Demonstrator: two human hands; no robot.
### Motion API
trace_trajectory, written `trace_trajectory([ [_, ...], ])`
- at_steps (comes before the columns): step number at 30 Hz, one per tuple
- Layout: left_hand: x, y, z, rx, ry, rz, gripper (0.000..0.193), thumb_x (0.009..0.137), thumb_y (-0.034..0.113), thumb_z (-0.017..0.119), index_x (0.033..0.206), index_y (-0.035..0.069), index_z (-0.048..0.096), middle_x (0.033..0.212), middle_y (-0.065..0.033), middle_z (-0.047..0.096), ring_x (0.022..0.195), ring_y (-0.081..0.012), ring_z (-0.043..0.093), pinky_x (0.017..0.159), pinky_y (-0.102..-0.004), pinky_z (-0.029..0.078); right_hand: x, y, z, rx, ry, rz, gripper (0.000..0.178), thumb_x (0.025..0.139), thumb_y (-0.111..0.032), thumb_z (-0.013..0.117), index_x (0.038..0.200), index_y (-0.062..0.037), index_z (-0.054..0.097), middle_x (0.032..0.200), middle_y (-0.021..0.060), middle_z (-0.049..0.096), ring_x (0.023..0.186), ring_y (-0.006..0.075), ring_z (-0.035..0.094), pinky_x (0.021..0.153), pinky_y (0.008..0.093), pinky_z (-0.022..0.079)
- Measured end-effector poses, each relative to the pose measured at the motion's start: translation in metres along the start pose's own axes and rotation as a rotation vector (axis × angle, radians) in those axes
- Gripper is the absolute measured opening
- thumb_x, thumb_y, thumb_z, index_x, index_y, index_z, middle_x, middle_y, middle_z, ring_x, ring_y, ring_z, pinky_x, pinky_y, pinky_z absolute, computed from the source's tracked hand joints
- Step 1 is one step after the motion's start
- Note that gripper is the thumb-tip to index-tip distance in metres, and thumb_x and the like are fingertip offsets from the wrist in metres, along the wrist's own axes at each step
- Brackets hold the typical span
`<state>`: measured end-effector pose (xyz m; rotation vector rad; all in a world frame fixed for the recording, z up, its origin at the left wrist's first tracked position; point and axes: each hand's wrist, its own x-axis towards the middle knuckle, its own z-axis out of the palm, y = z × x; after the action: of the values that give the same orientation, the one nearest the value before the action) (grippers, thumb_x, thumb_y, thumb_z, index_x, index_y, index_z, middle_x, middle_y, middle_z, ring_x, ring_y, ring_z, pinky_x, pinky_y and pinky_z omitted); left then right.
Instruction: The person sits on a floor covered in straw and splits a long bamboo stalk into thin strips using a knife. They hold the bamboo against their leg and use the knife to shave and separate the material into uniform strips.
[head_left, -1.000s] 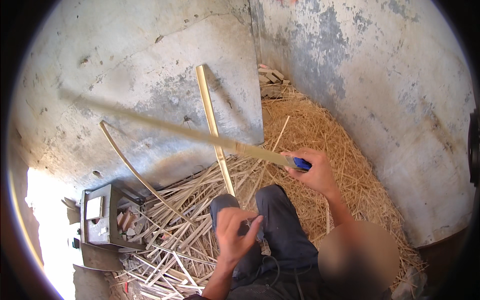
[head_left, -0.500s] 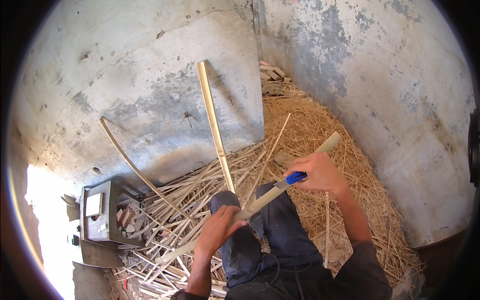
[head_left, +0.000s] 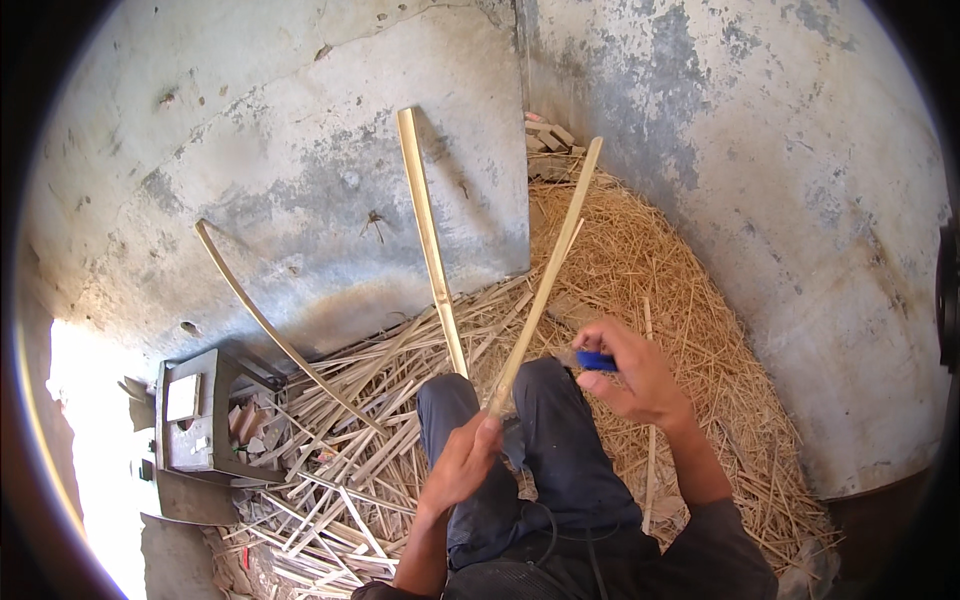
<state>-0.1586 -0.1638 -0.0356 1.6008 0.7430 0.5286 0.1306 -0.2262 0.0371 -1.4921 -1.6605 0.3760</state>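
A split bamboo strip rises at a steep slant between my knees, its far end up near the wall corner. My left hand is wrapped round its lower part, over my left knee. Off to the right of the strip, my right hand is curled round a blue-handled knife. Its blade is hard to make out, and the knife is apart from the bamboo. Ahead of my left knee, a wider half-round bamboo length leans on the wall.
A thin bent strip leans on the left wall. Loose bamboo strips litter the floor, with straw-like shavings heaped to the right. At left stands a dark box-like wooden piece beside rubble. Bricks lie in the far corner.
The bamboo strip has swung from a low slant across my knees to a steep one. My right hand with the knife has come off it; my left hand keeps its grip.
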Motion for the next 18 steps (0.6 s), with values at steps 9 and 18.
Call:
trace_trajectory([
  [9, -0.002, 0.014, 0.017, -0.34, -0.111, -0.074, 0.045, 0.122, 0.036, 0.036, 0.095, 0.004, 0.053, 0.076, 0.0028, 0.042, 0.066, -0.0082, 0.037, 0.058, -0.027, 0.035, -0.011, -0.007, 0.033, -0.123, 0.11, -0.288, 0.033, 0.093, -0.036, 0.084, 0.109, -0.007, 0.078, 0.08, 0.0065, 0.07, 0.063, 0.0246, 0.068, 0.055, 0.0363, 0.052],
  [18, -0.003, 0.022, 0.022, -0.392, -0.119, -0.155, 0.047, 0.122, 0.037, 0.035, 0.095, 0.003, 0.054, 0.074, 0.0017, 0.044, 0.066, -0.0096, 0.039, 0.059, -0.0289, 0.036, -0.011, -0.015, 0.038, -0.185, 0.172, -0.349, 0.036, 0.093, -0.038, 0.084, 0.104, -0.0044, 0.077, 0.07, 0.0061, 0.062, 0.052, 0.0238, 0.06, 0.048, 0.0371, 0.044],
])
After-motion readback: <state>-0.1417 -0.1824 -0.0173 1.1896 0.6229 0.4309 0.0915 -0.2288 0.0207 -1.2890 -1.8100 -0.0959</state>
